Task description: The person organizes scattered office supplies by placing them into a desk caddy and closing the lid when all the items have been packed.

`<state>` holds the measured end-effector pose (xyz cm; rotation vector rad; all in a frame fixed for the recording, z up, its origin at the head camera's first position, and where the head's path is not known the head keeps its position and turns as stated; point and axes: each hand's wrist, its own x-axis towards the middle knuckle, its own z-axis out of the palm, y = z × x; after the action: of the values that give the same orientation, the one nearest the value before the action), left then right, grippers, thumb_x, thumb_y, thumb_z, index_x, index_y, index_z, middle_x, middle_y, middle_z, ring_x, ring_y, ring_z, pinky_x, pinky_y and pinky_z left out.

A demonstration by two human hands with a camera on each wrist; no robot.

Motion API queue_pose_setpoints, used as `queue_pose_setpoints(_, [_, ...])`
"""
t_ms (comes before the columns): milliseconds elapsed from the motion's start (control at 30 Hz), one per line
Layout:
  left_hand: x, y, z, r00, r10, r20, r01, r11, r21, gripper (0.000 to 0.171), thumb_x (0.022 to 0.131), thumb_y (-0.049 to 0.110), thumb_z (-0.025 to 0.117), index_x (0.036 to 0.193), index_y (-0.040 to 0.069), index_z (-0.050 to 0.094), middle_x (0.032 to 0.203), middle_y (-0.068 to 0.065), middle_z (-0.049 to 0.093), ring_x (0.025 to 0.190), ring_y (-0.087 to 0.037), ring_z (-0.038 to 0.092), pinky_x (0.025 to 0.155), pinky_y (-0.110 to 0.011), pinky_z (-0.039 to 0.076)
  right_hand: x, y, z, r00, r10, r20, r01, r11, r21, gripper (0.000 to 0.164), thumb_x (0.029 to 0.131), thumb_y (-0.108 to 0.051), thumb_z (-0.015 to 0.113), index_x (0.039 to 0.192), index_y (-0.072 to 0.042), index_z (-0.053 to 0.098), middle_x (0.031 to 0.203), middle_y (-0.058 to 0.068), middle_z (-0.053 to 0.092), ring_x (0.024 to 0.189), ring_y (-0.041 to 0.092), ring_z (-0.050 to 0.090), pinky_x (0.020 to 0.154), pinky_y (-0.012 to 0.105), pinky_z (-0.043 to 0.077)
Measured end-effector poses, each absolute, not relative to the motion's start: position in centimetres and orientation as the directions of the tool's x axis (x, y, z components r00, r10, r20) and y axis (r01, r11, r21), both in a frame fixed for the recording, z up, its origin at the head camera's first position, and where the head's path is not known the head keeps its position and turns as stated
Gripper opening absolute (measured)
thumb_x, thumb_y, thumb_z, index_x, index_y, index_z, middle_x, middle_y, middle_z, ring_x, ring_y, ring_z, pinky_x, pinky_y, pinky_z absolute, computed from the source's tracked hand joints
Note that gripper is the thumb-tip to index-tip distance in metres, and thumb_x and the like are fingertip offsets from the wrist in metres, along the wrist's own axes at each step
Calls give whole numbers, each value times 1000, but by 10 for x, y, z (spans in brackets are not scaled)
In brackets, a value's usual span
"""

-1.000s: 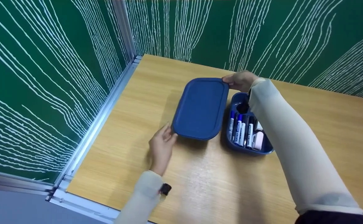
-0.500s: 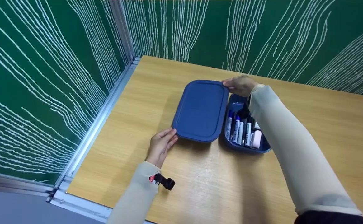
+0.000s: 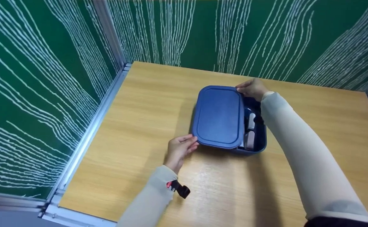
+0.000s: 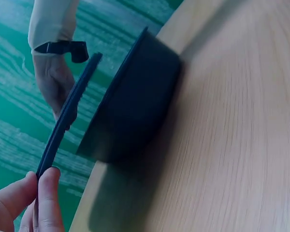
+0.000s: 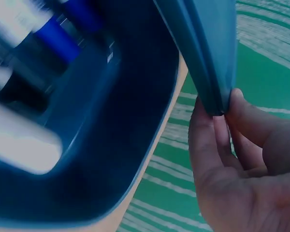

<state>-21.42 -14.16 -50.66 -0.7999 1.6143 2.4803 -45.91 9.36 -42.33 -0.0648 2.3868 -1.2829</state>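
Note:
A flat blue lid (image 3: 220, 116) with rounded corners is held between both hands. My left hand (image 3: 180, 151) pinches its near left corner; in the left wrist view the thumb and fingers (image 4: 49, 198) grip the lid's edge. At the far right corner my right hand (image 3: 253, 89) pinches the lid, seen close up in the right wrist view. Below it stands a blue box (image 3: 261, 143), its left part covered by the lid in the head view. A gap shows between lid and box in the left wrist view. Markers with blue caps (image 5: 58, 38) and a pale block (image 3: 249, 140) lie inside.
The box stands on a wooden table (image 3: 139, 126). Green panels with white wavy lines (image 3: 199, 37) rise behind and on the left, with a metal rail (image 3: 89, 129) along the table's left edge. A black strap camera (image 3: 182, 190) sits on the left wrist.
The left hand has reached the lid's near corner and taken hold of it. Both hands have carried the lid rightward, from beside the box to over its left part, hiding most markers.

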Motion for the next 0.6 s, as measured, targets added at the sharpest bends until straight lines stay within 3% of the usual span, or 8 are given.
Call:
queue_pose_setpoints(267, [-224,-104,-510,-870,-194,-453,-347,-411,843,30,84,-1,75,112,-9,67,95,-18,74,77,-20,73,74,-30,60,-454,134,-436,-943,-149,-297,128,663,-738,31,98,-13,61,125,1,65,119,13,68,88,10,62,81,24,54])
queue_pose_setpoints(467, [-227,-83,-513,-894,-215,-394,-317,-321,893,24,83,-3,75,104,-11,69,93,-21,74,74,-21,73,73,-33,61,-448,150,-444,-966,-118,-232,87,694,-714,29,100,-13,58,125,0,66,129,23,62,104,25,62,95,40,52])
queue_pose_setpoints(600, [-230,-73,-513,-904,-219,-367,-321,-220,921,20,81,-2,77,99,-8,71,89,-18,75,73,-21,73,70,-30,61,-447,158,-447,-976,-100,-196,71,702,-709,28,100,-11,57,123,1,67,128,24,62,108,30,61,97,44,51])
